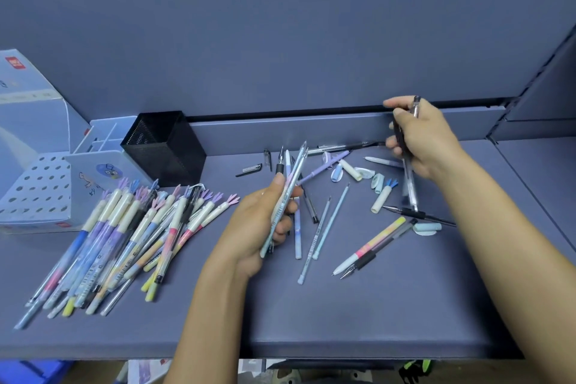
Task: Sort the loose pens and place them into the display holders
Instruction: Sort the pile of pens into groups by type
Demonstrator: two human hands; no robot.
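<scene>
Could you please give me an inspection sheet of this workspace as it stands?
Surface: grey-blue shelf, strewn with stationery.
Job's things: pen pile at left; loose pens mid-shelf; black mesh holder, pastel holder and perforated display box at back left.
Clutter: detached caps among the loose pens.
Grippers: left hand grips a bundle of pens; right hand grips other pens.
Cables: nothing seen.
Surroundings: blue crate below the shelf.

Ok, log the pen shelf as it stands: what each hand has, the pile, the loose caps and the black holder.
left hand: grips a bunch of pens
right hand: grips a clear pen plus a dark one
pen pile: lies on the shelf, left of the left hand
loose caps: scattered between the hands
black mesh holder: back left, no pens sticking out
</scene>
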